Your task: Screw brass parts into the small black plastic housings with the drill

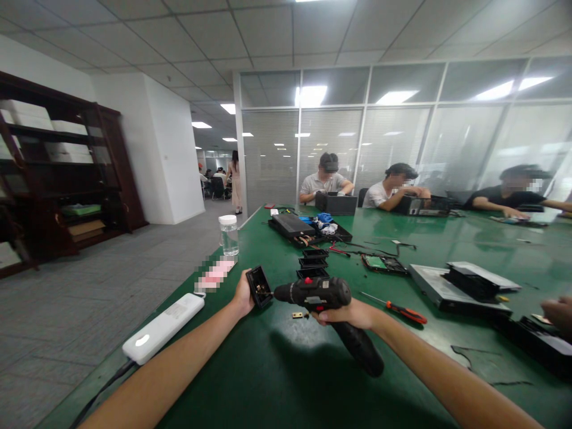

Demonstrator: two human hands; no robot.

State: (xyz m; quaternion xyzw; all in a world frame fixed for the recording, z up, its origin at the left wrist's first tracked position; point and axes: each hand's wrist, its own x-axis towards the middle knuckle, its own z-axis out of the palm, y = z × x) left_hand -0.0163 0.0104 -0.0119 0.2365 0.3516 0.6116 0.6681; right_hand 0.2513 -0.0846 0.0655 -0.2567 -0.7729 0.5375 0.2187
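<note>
My left hand [243, 295] is closed around a small black plastic housing [259, 286] and holds it upright on the green table [268, 369]. In my right hand [346, 314] is a black cordless screwdriver [328, 304]; its tip points left at the housing and its handle angles down toward me. A small brass part [297, 314] lies on the table between my hands. Several more black housings [313, 263] are stacked just behind.
A white power bank [163, 326] with cable lies at the left edge, a clear bottle [229, 235] beyond it. A red-handled screwdriver [400, 310], opened black devices [460, 285] and loose wires lie to the right. Three people work at the far end. Another person's hand [558, 313] shows at right.
</note>
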